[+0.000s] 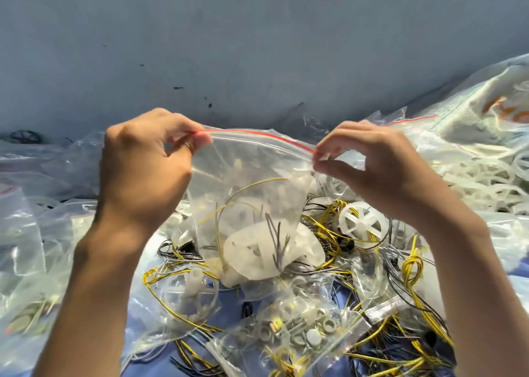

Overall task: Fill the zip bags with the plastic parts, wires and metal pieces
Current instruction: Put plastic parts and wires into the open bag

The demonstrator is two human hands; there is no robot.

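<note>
Item: zip bag, part-filled with wires and a plastic wheel, held up above the littered table. The left grip and right grip each pinched a top corner. We judged it light, limp, slippery; hold the stiffer seal.

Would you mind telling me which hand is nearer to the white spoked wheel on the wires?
Right. The right hand is just above the white spoked wheel; the left hand is across the zip bag.
</note>
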